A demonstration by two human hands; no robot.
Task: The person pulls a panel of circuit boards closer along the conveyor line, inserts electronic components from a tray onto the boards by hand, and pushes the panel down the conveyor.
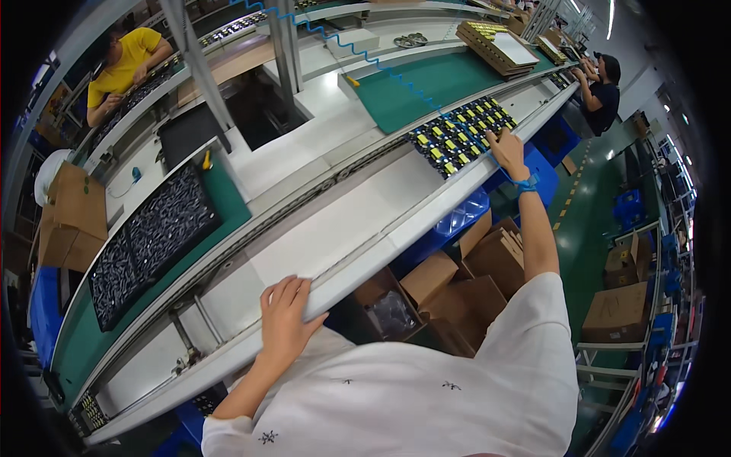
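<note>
In the head view, the person's left hand (285,316) lies palm down, its fingers extended and thumb spread, on the near white rail (365,259) of a long assembly-line track; it holds nothing. The right hand (506,150), with a blue wristband (527,183) at its wrist, reaches farther up the line. Its fingers are bent at the near right edge of a flat array of black components with yellow blocks (449,141); whether they grip it or only touch it cannot be told.

That array lies in the track, against the rail, with the track's pale bed (335,209) stretching between it and the left hand. Across the track, a green mat (407,87) borders the array, and a stack of brown trays (495,49) sits at the mat's far right end. A coiled blue air hose (365,57) hangs across the view, passing in front of the mat and array.

To the left, black bins of small dark parts (156,236) rest on another green surface (221,186). Below the rail, open cardboard boxes (464,305) stand near a blue plastic-lined container (461,215). A co-worker in a yellow shirt (133,61) sits at upper left, hands at another line; another co-worker in dark clothing (601,95) is at the far right end of this one.
</note>
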